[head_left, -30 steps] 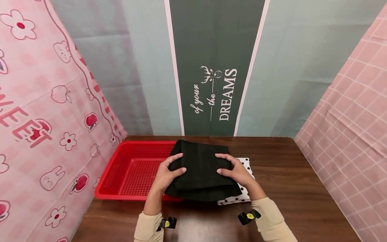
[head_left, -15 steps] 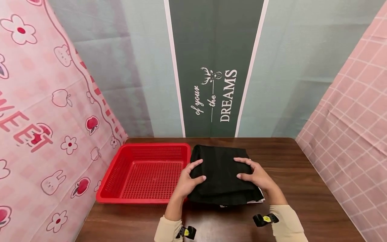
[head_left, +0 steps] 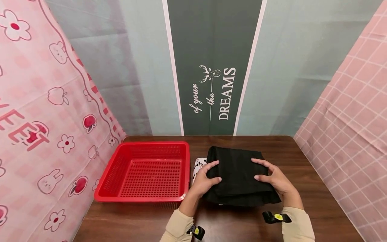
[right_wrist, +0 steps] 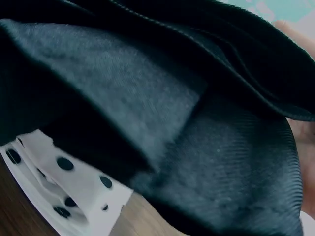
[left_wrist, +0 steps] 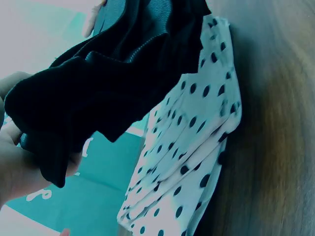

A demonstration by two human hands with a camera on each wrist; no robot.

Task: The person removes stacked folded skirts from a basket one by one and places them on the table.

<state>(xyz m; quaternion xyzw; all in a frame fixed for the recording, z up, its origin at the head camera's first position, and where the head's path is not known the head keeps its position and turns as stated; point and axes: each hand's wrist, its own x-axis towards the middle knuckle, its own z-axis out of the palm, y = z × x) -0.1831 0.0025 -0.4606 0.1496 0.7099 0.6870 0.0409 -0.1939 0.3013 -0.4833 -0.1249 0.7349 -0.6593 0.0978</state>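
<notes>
Both hands hold a folded black cloth (head_left: 237, 173) by its two sides, over the table right of centre in the head view. My left hand (head_left: 204, 179) grips the left side, with thumb and a finger showing on top. On the opposite side my right hand (head_left: 275, 176) grips the edge in the same manner. Below lies a folded white cloth with black dots (left_wrist: 187, 137), mostly covered by the black one in the head view. Layered folds and ribbed edges of the black cloth (right_wrist: 221, 162) fill the right wrist view. In the left wrist view it hangs above the dotted cloth.
A red plastic basket (head_left: 142, 198) with a perforated bottom stands on the brown wooden table (head_left: 305, 188), just left of the cloths. A pink printed curtain (head_left: 66, 111) borders the left side, a pink checked one (head_left: 347, 127) the right, and a grey-green one (head_left: 145, 84) the back.
Both hands have carried the black cloth rightward, away from the basket's right rim and over the dotted cloth. The basket's right end and the dotted cloth's left edge now show.
</notes>
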